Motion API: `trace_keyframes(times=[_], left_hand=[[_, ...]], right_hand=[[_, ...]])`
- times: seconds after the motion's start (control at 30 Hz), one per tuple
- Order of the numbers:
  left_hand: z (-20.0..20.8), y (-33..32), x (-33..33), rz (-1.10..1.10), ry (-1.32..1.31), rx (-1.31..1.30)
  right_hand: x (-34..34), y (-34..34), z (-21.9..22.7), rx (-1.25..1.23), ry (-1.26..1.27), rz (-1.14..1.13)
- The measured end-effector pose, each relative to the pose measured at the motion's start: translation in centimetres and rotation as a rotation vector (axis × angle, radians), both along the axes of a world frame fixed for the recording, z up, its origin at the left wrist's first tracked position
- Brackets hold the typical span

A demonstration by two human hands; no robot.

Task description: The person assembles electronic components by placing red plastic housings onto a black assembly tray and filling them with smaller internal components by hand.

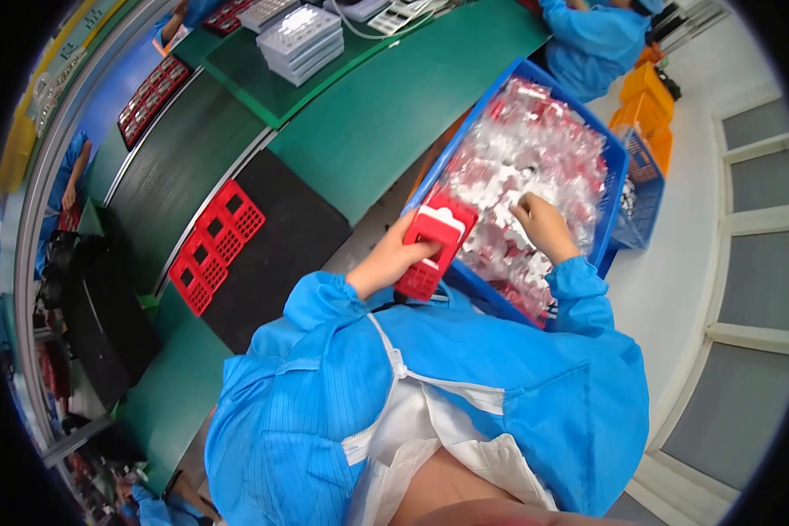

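Note:
My left hand (387, 260) grips red plastic trays (422, 279) at the near-left edge of a blue crate (616, 162). White pieces (444, 216) show in or on the held trays. My right hand (545, 230) is over the crate's contents with its fingers bent together in a pinch. Whatever those fingers hold, if anything, is too small or hidden to name. Heaped in the crate are clear plastic bags (535, 131) with red and white parts inside. Loose white pieces (500, 188) lie on the heap beside my right hand.
Joined red trays (216, 245) lie on a black mat (280, 250) to the left, beside a conveyor belt (188, 145). Stacked pale trays (300, 44) stand on the green bench (368, 131). Another person (592, 44) in blue works beyond the crate. Orange crates (647, 105) stand at the far right.

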State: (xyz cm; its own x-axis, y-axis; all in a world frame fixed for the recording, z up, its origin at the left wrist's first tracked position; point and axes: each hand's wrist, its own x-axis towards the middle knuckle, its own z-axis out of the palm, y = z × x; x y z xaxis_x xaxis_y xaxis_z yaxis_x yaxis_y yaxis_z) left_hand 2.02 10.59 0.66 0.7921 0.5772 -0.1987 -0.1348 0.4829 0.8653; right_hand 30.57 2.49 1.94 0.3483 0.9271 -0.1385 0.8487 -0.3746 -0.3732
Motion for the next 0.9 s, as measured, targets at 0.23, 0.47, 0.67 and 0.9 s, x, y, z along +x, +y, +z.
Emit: trace_keyframes(times=[0.23, 0.47, 0.67, 0.9], left_hand=[[1.5, 0.8, 0.6, 0.121, 0.311, 0.649], [0.5, -1.5, 0.8, -0.086, 0.367, 0.446], [-0.5, 0.6, 1.5, 0.257, 0.048, -0.449], [-1.1, 0.1, 5.2, 0.095, 0.236, 0.024]], right_hand=[[-8.6, 2.5, 6.3, 0.508, 0.289, 0.430], [-8.2, 2.8, 5.1, 0.454, 0.206, 0.751], [0.9, 1.8, -3.5, 0.270, 0.382, 0.088], [-4.8, 4.5, 2.4, 0.272, 0.568, 0.214]])
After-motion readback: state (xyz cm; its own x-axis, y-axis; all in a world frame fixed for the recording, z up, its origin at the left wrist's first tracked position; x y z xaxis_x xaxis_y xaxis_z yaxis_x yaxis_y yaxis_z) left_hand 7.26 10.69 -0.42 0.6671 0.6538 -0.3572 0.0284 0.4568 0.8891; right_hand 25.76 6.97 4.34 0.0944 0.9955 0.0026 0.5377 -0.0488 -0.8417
